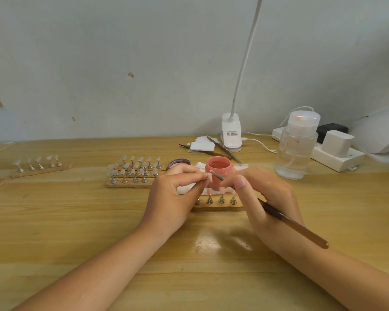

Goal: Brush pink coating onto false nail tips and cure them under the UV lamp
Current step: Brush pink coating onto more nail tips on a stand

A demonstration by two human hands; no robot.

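Observation:
My left hand (175,194) pinches a small stand with a pink nail tip (209,178) raised above the table. My right hand (263,198) grips a brown-handled brush (294,224), and its bristle end touches that tip. Just behind them an open jar of pink coating (218,169) stands on a stained white wipe (186,189). Below the hands lies a wooden strip (218,206) with metal stands bearing pink-coated tips (221,189). The white UV lamp (377,133) sits at the far right edge.
Wooden strips with several clear nail tips (134,169) lie left of the jar, another strip (41,164) further left. A jar lid (179,163), tweezers (225,150), white pads (202,143), a clip lamp (231,133), a clear pump bottle (295,149) and a power strip (337,153) line the back.

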